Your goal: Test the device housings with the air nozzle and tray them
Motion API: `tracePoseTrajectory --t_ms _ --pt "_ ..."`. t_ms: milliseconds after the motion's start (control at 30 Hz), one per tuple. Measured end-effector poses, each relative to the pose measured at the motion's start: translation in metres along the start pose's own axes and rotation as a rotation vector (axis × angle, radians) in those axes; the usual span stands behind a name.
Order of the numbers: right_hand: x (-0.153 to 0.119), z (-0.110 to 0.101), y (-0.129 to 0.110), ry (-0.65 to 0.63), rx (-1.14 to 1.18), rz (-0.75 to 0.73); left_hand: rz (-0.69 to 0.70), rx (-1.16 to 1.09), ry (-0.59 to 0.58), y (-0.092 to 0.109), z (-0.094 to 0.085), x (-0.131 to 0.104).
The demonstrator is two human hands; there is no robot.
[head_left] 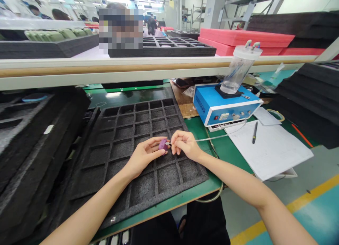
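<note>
Over the black foam tray (144, 185), my left hand (148, 151) holds a small purple piece (163, 145) between thumb and fingers. My right hand (184, 144) is just to its right, its fingers closed round a slim tool whose metal tip (168, 143) meets the purple piece. A thin clear tube (212, 137) runs from my right hand toward the blue box (225, 105). The tray's square compartments lie beneath both hands.
A clear cylinder (237, 70) stands on the blue box. Papers (275, 149) with a pen (254, 132) lie right. Stacked black foam trays (34, 149) rise at left. A white shelf rail (159, 70) crosses behind; a person is beyond it.
</note>
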State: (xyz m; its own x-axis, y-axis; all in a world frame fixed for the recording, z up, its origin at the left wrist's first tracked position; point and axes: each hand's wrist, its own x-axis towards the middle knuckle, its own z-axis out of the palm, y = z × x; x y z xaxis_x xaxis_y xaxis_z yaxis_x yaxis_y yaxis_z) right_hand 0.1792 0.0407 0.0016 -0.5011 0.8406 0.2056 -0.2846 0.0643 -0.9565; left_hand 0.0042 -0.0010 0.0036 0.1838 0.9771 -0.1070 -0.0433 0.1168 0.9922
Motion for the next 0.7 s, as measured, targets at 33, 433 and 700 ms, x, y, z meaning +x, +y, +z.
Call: tracePoseTrajectory --t_ms 33,433,700 --pt "0.0 0.0 0.0001 0.0 0.001 -0.001 0.001 0.001 0.0 -0.0001 -0.0001 0.0001" --pt "0.0002 -0.0002 0.0 -0.003 -0.002 0.001 0.003 0.0 0.002 0.0003 0.0006 -0.0005" --pt "0.0 -0.0007 -0.0003 -0.003 0.002 0.004 -0.001 0.007 0.018 0.0015 0.0006 -0.0004"
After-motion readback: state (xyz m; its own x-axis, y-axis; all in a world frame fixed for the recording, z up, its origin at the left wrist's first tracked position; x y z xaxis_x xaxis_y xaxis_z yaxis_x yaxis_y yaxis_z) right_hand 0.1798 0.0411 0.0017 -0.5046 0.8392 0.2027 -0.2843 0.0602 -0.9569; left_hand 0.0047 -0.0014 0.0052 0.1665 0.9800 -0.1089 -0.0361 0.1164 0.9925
